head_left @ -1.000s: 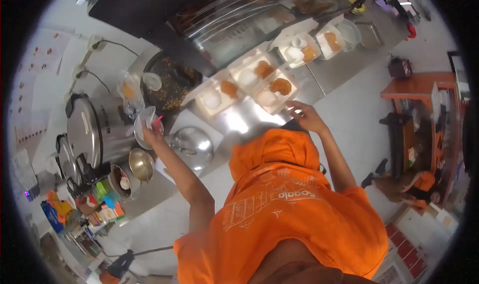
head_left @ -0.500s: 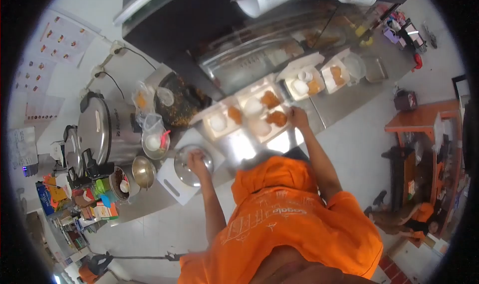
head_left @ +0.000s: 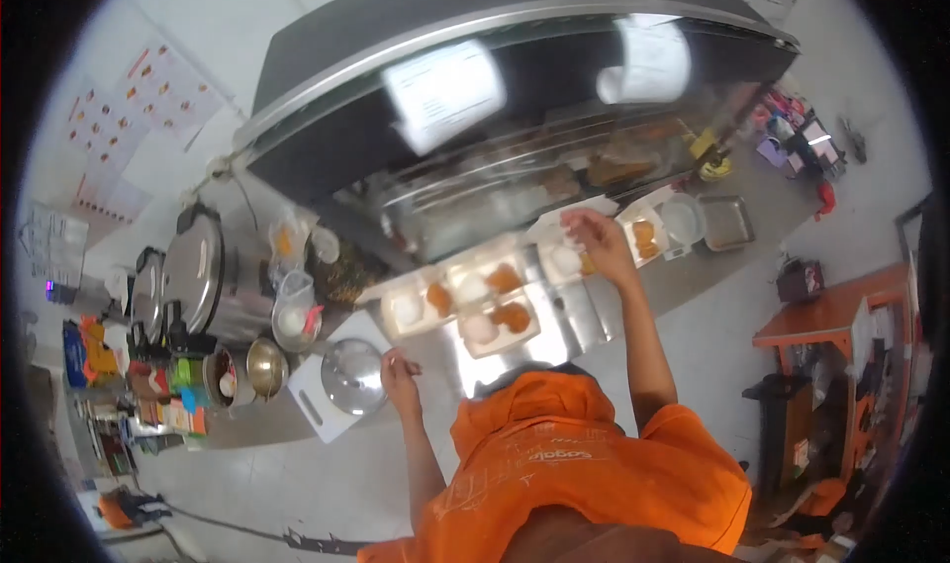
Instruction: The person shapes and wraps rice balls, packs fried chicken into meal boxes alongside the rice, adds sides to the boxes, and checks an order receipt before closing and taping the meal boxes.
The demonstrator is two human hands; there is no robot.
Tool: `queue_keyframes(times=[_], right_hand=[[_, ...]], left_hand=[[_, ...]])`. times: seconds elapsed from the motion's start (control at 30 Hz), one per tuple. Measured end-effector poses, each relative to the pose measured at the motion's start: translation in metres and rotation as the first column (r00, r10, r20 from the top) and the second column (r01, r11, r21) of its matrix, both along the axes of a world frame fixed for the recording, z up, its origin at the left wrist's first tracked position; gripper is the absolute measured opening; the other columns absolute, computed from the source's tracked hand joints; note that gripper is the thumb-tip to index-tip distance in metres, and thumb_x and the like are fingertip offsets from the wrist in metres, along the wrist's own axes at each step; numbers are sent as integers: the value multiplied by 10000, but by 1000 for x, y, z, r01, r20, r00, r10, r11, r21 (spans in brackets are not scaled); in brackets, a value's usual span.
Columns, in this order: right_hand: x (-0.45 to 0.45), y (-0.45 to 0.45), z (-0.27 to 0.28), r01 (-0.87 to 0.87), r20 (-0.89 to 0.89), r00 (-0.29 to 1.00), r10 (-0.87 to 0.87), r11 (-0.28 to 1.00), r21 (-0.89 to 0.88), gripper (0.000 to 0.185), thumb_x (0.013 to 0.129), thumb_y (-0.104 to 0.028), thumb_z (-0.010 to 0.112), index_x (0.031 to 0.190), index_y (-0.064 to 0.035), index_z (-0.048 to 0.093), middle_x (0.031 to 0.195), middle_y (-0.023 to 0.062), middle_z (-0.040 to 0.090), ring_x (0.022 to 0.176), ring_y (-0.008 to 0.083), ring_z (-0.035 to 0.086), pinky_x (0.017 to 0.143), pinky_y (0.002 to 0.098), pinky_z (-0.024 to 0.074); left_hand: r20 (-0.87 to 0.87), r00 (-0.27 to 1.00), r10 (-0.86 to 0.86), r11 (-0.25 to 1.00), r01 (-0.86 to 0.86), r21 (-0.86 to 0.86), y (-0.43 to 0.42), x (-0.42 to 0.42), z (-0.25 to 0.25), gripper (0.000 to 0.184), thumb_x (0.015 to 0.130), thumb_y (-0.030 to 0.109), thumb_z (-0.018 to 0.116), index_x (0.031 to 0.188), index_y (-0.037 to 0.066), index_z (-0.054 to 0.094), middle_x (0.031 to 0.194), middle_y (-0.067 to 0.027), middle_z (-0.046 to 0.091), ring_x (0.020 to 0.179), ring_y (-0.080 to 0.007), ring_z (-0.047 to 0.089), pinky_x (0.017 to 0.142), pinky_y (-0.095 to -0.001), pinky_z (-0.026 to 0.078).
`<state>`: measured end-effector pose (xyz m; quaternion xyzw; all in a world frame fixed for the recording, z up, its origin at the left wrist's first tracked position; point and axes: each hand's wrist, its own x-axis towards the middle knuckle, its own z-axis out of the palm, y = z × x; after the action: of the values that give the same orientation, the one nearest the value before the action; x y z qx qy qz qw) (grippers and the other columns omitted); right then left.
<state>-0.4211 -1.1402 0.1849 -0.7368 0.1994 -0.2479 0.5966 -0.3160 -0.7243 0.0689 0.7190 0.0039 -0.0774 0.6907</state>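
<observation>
My left hand (head_left: 400, 375) hovers just right of a round metal lid (head_left: 353, 376), its fingers loosely bent and holding nothing. The lid lies on a white cutting board (head_left: 319, 420). My right hand (head_left: 600, 238) is over an open food box (head_left: 560, 270) with rice and a fried piece. Its fingers are bent and closed; whatever they hold is hidden. Left of it stand more open boxes with white rice (head_left: 473, 288) and browned fried food (head_left: 503, 278). The nearest box (head_left: 505, 345) sits on the shiny metal counter.
A glass display case (head_left: 475, 197) with paper slips hanging from it stands behind the boxes. Large cookers (head_left: 193, 271), a metal bowl (head_left: 266, 368) and a clear container (head_left: 294, 316) are at left. A metal tray (head_left: 725, 223) stands at right.
My left hand has let go of the lid and moved to its right. My right hand has moved from the nearest box to the box farther right. The camera view has shifted.
</observation>
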Motion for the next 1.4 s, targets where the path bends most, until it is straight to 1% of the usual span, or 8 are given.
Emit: queue_keyframes(times=[0.2,0.63,0.87,0.9,1.03,1.13,1.23,1.4], right_hand=[[-25,-82,111,208,342,916,-210,977,43,243,993,-221,571,1134,-47,666,1073,37,686,945,114,611,803,263,480],[-5,-130,155,11,548,837,-14,1000,9,347,1015,-299,511,1167,-22,655,1140,91,674,1063,159,608,905,297,443],[-14,-106,17,-122,341,939,38,966,227,200,959,-195,556,1011,-46,678,951,35,670,864,104,600,763,266,466],[-20,-87,-13,-91,77,995,67,924,371,186,917,-165,581,1005,-43,692,928,31,676,833,96,599,739,263,467],[-57,-56,-128,-608,-412,572,710,703,368,292,892,-253,591,1023,-29,725,988,108,743,871,204,710,761,339,552],[-61,-29,-184,-738,-677,415,608,660,140,431,893,-347,564,1120,8,655,908,150,725,873,267,693,761,345,549],[-55,-1,-272,-716,-629,568,531,696,-58,565,940,-465,541,1242,13,560,1005,124,667,877,227,615,731,379,547],[-20,33,-317,-675,-483,534,694,694,251,612,967,-476,491,1445,-99,422,1036,86,612,868,191,591,712,340,553]], left_hand=[[-187,976,116,990,-129,-61,-62,-50,28,291,998,307,579,1166,72,541,565,79,384,421,-12,299,381,-204,208],[-100,993,-70,998,69,-13,-132,-117,34,212,970,131,519,1167,85,584,624,83,366,502,-19,314,434,-207,244],[-26,996,89,994,-87,62,-124,-134,14,332,889,26,479,1208,61,562,723,0,504,615,-82,466,537,-232,388],[26,995,95,987,-97,131,-117,-129,-3,338,887,37,491,1218,57,557,763,-22,544,647,-100,503,571,-241,422],[-24,982,185,868,-152,473,-80,-92,-95,320,905,107,555,1214,27,551,938,-94,622,792,-172,591,675,-300,488],[-281,955,92,926,22,377,-77,-66,-122,376,920,232,543,1237,31,563,1057,-115,635,883,-191,600,753,-327,497],[-393,918,-54,957,160,241,-93,-47,-125,453,956,351,484,1269,35,571,1125,-107,637,961,-201,601,834,-342,486],[-289,944,-159,971,203,127,-89,-28,-181,628,1042,508,344,1402,16,492,1305,-103,588,1152,-206,569,960,-328,460]])
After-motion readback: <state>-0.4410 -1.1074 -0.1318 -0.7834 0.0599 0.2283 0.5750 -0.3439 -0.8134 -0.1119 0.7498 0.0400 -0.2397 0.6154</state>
